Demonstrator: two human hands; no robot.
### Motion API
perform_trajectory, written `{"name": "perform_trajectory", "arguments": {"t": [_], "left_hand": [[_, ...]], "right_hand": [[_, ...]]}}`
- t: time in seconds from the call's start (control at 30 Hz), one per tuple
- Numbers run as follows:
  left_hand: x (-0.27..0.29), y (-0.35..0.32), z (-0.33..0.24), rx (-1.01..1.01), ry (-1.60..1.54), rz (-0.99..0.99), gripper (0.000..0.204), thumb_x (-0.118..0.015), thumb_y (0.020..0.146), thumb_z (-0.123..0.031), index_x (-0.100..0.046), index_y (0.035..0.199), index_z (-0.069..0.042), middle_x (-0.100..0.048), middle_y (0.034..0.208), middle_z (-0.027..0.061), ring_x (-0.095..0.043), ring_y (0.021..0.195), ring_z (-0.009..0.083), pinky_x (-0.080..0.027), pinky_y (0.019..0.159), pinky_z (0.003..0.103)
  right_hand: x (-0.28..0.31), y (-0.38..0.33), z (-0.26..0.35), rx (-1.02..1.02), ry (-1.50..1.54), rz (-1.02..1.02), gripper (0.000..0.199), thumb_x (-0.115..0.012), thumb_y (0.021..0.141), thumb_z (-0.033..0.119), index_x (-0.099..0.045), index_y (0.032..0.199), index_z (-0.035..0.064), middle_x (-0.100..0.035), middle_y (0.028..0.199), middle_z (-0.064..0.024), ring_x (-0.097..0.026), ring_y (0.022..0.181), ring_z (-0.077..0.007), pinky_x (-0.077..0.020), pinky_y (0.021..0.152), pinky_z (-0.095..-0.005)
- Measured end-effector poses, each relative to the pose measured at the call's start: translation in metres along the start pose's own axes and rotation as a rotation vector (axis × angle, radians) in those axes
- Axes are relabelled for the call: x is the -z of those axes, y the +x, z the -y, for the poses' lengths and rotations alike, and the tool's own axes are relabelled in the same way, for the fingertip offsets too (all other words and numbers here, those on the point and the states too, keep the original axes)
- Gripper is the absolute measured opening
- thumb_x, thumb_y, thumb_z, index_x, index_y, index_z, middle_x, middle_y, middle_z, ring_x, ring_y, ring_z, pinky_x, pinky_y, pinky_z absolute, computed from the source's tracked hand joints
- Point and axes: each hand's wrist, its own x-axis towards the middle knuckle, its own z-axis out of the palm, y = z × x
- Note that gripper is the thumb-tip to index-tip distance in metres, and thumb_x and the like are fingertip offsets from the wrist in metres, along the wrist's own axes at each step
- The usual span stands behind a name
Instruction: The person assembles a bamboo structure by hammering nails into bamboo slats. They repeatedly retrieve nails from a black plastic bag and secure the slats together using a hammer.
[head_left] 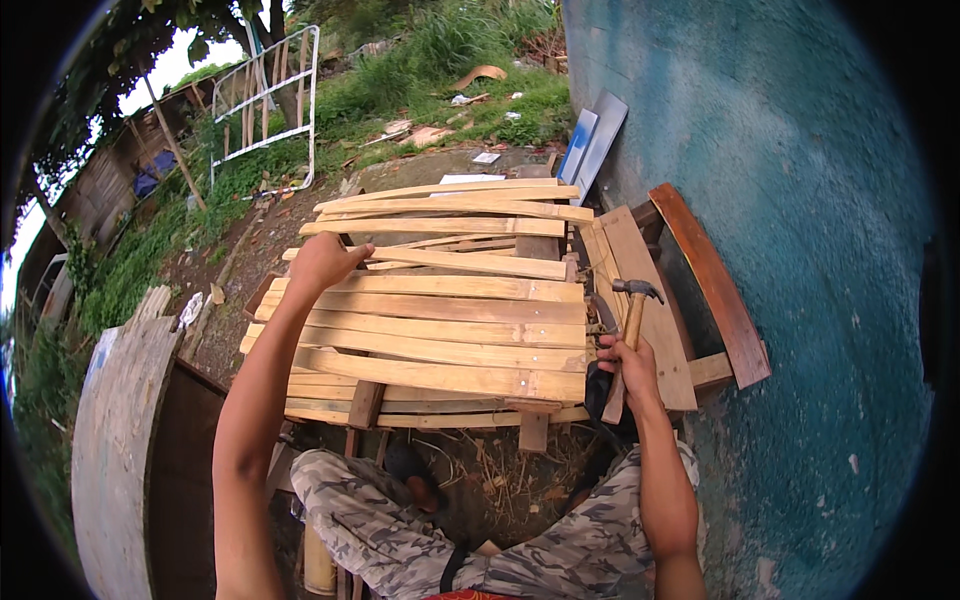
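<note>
"Outdoors, then: a rough blue-green wall [810, 260] to the right of the right hand [634, 364], and tall green grass [430, 100] well beyond both. What are the two hands holding?"

"The left hand [328, 262] has its thumb over a long, pale yellow bamboo slat [480, 264] and seems closed on it, fingers mostly hidden. The right one is wrapped round a wooden-handled, dark-headed claw hammer [634, 313], head up."

"Where does that slat lie?"

"It runs from the left hand towards the right, passing over a dark brown wooden crosspiece [540, 247] and ending short of the hammer. Nearer than the left hand is a close-set row of flat, pale bamboo strips [450, 333]; beyond it, a few curved, pale bamboo strips [440, 208]."

"Which step would you call this?"

"Positioning the slat, I'd judge. Small shiny dots [525, 383] on the near strips look like fastenings; I can't make out any on this slat."

"And what would the next move call for?"

"Probably the left hand keeping the slat flat and in line with its neighbours, and the hammer brought over the crosspiece. Whether the right fingers also pinch something small, I can't tell."
</note>
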Motion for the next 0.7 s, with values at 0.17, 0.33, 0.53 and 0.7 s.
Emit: {"name": "perform_trajectory", "arguments": {"t": [0.17,0.33,0.53,0.7], "left_hand": [[-0.002,-0.008,-0.001,-0.309,-0.139,-0.172,0.056,-0.072,0.085,-0.057,-0.074,0.096,-0.003,-0.072,0.098,0.0195,-0.068,0.094,0.0334,-0.053,0.083,0.043],[-0.014,-0.011,-0.004,-0.541,-0.240,-0.144,0.048,-0.068,0.092,-0.051,-0.075,0.104,-0.004,-0.070,0.104,0.0181,-0.064,0.103,0.0336,-0.050,0.090,0.042],[-0.020,-0.011,-0.008,-0.506,-0.264,-0.088,0.045,-0.066,0.094,-0.049,-0.075,0.104,-0.007,-0.070,0.102,0.0182,-0.065,0.097,0.0337,-0.051,0.087,0.041],[-0.014,-0.016,-0.012,-0.406,-0.337,0.041,0.048,-0.067,0.094,-0.048,-0.073,0.107,-0.002,-0.071,0.097,0.0163,-0.067,0.098,0.0309,-0.051,0.090,0.041]], "right_hand": [[0.001,-0.002,0.001,-0.012,-0.026,-0.003,0.018,-0.054,0.093,0.006,-0.053,0.111,0.0026,-0.068,0.112,-0.0154,-0.069,0.087,-0.0189,-0.0574,0.073,-0.0301],[0.003,-0.003,0.000,-0.020,-0.046,-0.019,0.018,-0.054,0.093,0.006,-0.053,0.111,0.0019,-0.068,0.112,-0.0154,-0.069,0.087,-0.0191,-0.0580,0.072,-0.0290],[0.006,-0.003,0.000,-0.039,-0.035,-0.035,0.018,-0.054,0.093,0.005,-0.053,0.111,0.0017,-0.067,0.111,-0.0151,-0.070,0.087,-0.0191,-0.0582,0.072,-0.0289],[0.005,-0.004,0.002,-0.054,-0.046,-0.024,0.019,-0.055,0.092,0.005,-0.053,0.111,0.0018,-0.066,0.109,-0.0138,-0.070,0.087,-0.0191,-0.0579,0.071,-0.0289]]}}
